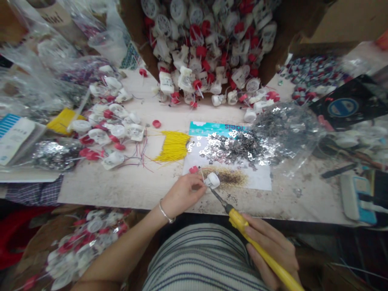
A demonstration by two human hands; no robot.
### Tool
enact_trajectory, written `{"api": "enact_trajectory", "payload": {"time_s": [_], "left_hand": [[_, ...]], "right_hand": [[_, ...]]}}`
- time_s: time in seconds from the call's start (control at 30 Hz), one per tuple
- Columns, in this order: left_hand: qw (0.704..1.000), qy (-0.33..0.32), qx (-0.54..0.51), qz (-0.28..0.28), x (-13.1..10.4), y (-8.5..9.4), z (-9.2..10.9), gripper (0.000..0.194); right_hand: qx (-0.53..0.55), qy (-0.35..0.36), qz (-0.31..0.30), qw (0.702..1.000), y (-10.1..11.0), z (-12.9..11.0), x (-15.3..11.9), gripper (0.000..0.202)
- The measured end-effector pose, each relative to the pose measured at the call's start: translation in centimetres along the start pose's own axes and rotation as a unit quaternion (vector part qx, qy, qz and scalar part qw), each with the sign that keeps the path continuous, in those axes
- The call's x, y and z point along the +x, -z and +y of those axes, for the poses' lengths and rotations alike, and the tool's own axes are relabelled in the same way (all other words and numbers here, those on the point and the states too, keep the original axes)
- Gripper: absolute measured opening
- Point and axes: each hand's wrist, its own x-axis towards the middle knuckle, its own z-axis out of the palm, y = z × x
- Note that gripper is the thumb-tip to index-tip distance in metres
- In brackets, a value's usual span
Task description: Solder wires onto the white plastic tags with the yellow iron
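My left hand (189, 189) pinches at a small white plastic part (213, 180) over the front of the sheet; a red piece (193, 169) shows just beyond the fingers. In my right hand (271, 246) is a yellow-handled soldering iron (239, 222), gripped with its dark tip pointing up and left. The tip reaches the near side of the white part; whether they touch I cannot tell. Beneath lies a white sheet (260, 180) with a teal band and a brown scorched patch. Left of the sheet is a bundle of yellow wires (175, 145).
A pile of small shiny metal pieces (233, 145) spills from a clear bag (292, 129). White and red parts crowd a cardboard box (133, 28) at the back, with more heaped at left (112, 125). A blue and white device (357, 198) stands at the right edge.
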Motion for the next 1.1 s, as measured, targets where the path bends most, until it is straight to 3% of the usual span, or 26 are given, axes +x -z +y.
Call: {"api": "enact_trajectory", "payload": {"time_s": [0.27, 0.37, 0.47, 0.5, 0.57, 0.63, 0.73, 0.83, 0.93, 1.03, 1.1], "left_hand": [[1.000, -0.001, 0.009, -0.009, 0.3, -0.1, -0.2, 0.019], [1.000, 0.003, 0.007, -0.017, 0.3, 0.0, 0.1, 0.020], [1.000, 0.003, 0.003, -0.021, 0.4, 0.0, 0.2, 0.018], [1.000, 0.002, 0.004, -0.022, 0.4, 0.0, 0.2, 0.017], [1.000, -0.003, 0.007, -0.022, 0.4, -0.1, 0.1, 0.018], [1.000, -0.012, 0.009, -0.021, 0.5, -0.2, -0.1, 0.018], [1.000, -0.013, 0.014, -0.020, 0.5, -0.1, -0.1, 0.017], [1.000, -0.006, 0.004, -0.023, 0.1, 0.1, 0.1, 0.017], [1.000, -0.010, 0.001, 0.014, -0.6, -0.2, 0.2, 0.011], [0.991, -0.054, 0.083, 0.088, -1.3, -0.9, 0.3, 0.041], [0.982, -0.102, 0.121, 0.105, -1.7, -0.9, 0.6, 0.050]], "right_hand": [[-0.021, 0.019, -0.018, 0.999, 0.5, -0.4, 0.3, 0.038], [0.016, -0.004, 0.007, 1.000, 0.4, -0.3, 0.5, 0.048], [0.058, -0.038, 0.084, 0.994, -1.4, 0.3, 1.5, 0.065], [0.058, -0.018, 0.134, 0.989, -2.3, 0.6, 2.2, 0.057], [0.060, -0.016, 0.115, 0.991, -4.5, 1.4, 3.7, 0.034], [0.058, -0.018, 0.160, 0.985, -6.5, 2.3, 5.4, 0.021], [0.023, 0.004, 0.155, 0.988, -8.3, 3.5, 7.1, 0.017], [0.029, -0.024, 0.148, 0.988, -8.7, 4.0, 7.5, 0.016], [0.027, -0.040, 0.190, 0.981, -8.5, 3.6, 7.1, 0.020], [0.028, -0.035, 0.212, 0.976, -8.2, 2.6, 6.8, 0.022], [0.044, -0.043, 0.207, 0.976, -8.0, 2.1, 6.8, 0.022]]}}
